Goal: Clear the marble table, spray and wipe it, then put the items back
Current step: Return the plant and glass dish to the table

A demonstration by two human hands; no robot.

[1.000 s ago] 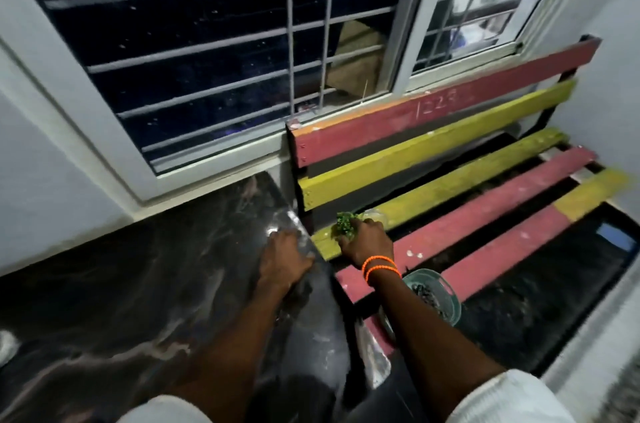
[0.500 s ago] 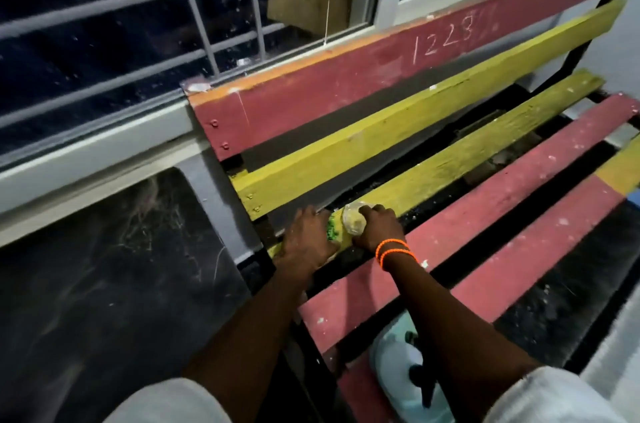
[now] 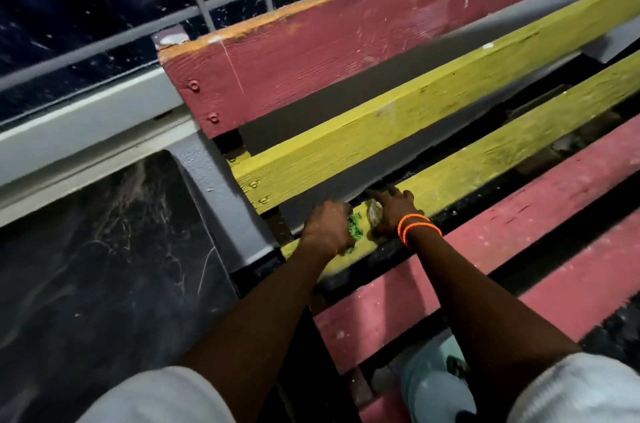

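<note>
1. While you lean over the slatted bench (image 3: 415,117), both your hands meet at the left end of its rear yellow seat slat (image 3: 502,152), close to the dark metal end frame (image 3: 221,201).
2. Your left hand (image 3: 327,230) is curled, knuckles up, around a small clump of bright green stuff (image 3: 355,232) that shows at its right side; what the green stuff is cannot be told.
3. Your right hand (image 3: 389,211), with two orange bands (image 3: 415,227) on its wrist, grips a small pale, roundish object (image 3: 374,214) against the slat, its forefinger stretched out toward the gap behind the slat.
4. The two hands are just beside each other, the green clump and the pale object between them and almost touching.
5. The dark marble counter (image 3: 86,266) lies to the left of the bench, under the window sill (image 3: 86,135); its surface shows pale veins and faint scratches.
6. At the bench's near edge, under your right forearm, a pale teal container (image 3: 433,391) sits low, partly hidden by your arm and white sleeve (image 3: 581,391).
7. The red backrest slat (image 3: 346,41) carries chalked numbers at its far right end, cut off by the picture's top edge.
</note>
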